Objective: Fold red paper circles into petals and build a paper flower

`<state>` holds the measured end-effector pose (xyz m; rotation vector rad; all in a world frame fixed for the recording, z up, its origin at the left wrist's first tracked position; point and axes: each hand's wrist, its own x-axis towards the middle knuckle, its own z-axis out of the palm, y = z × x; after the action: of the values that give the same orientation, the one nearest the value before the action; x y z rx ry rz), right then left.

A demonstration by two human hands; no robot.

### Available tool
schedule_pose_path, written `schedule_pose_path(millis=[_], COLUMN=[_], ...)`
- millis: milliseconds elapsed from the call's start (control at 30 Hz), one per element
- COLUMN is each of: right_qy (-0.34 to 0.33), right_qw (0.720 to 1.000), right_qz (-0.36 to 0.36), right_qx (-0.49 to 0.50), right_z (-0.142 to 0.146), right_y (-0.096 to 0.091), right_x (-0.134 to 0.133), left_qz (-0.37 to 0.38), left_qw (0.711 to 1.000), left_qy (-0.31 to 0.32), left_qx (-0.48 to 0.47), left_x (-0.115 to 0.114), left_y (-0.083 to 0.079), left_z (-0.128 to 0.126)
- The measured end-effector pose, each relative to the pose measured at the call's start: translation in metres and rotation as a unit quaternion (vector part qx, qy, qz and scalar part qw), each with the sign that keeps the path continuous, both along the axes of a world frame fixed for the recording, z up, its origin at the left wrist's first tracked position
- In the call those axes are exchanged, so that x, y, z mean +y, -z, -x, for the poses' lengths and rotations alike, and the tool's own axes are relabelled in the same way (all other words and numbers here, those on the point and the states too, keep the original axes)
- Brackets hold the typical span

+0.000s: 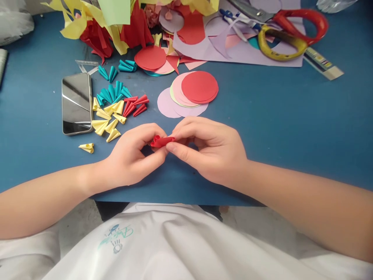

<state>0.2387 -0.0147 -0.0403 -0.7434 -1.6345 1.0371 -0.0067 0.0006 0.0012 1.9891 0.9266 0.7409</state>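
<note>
Between my two hands is a small red rolled paper cone (162, 141), its curled end toward the left and its narrow end toward the right. My left hand (135, 153) pinches it around the curled end. The thumb and fingers of my right hand (208, 149) close on the narrow end. Beyond my left hand lie several red paper cones (135, 105), yellow paper cones (109, 116) and teal paper cones (112, 92). One yellow cone (86, 147) rests apart, nearer my left forearm. A fanned stack of paper circles (200, 87), red on top, sits just beyond my right hand.
A phone (77, 104) lies left of the cones, with a clear set square (87, 65) behind it. Scissors (287, 33) with red and yellow handles rest on lilac paper (198, 50) at the back right. Coloured paper scraps (136, 29) pile up at the back.
</note>
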Motion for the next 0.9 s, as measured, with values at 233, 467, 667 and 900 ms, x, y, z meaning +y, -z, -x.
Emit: schedule_pose_path(millis=[233,467,667,900], right_qy=[0.008,0.0,0.01,0.013], right_qw=[1.0,0.999,0.999,0.999], right_qz=[-0.021,-0.033,-0.038,0.0], right_qx=[0.004,-0.004,-0.006,-0.03], right_z=[0.0012,0.0018,0.0014,0.0017], right_y=[0.0062,0.003,0.0045,0.0111], right_x=[0.0008,0.003,0.0034,0.001], left_qz=[0.009,0.012,0.036,0.049], left_qw=[1.0,1.0,0.999,0.999], left_qy=[0.003,0.011,-0.007,-0.016], left_qx=[-0.006,-0.017,-0.014,-0.017], left_x=[0.0014,0.0014,0.0005,0.0001], left_y=[-0.0038,-0.0002,-0.0021,-0.0043], left_z=[-0.0005,-0.0006,-0.0022,-0.0043])
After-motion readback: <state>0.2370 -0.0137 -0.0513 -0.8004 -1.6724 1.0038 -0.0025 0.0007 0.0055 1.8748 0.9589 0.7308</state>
